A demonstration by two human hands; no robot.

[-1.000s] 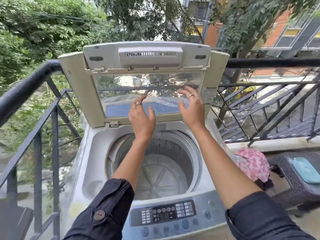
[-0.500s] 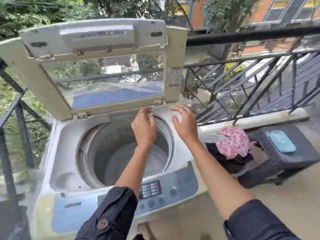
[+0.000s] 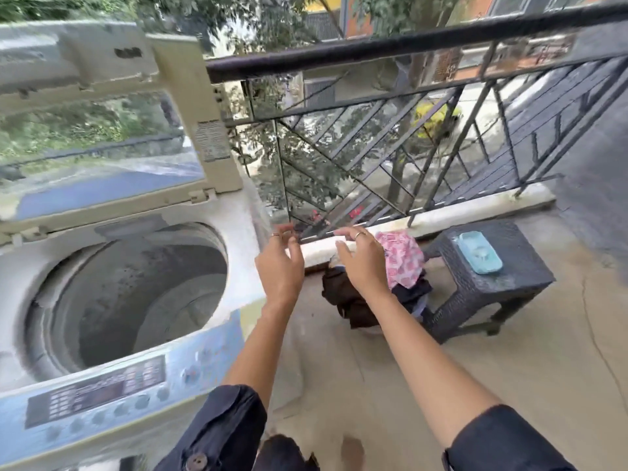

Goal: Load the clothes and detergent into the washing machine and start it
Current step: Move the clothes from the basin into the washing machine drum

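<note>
A top-loading washing machine stands at the left with its lid raised upright and its drum bare inside. Its control panel faces me at the lower left. A pile of clothes lies on the floor to the machine's right: a pink patterned garment on top of dark ones. My left hand hovers open beside the machine's right edge. My right hand is open just above the pile, covering part of it. No detergent is visible.
A dark wicker stool stands right of the clothes with a light blue flat case on top. A black metal railing and a low white kerb close off the balcony behind. Bare concrete floor lies at the right.
Both hands have left the raised lid and moved right and down, from over the drum to the clothes pile. My view has turned right.
</note>
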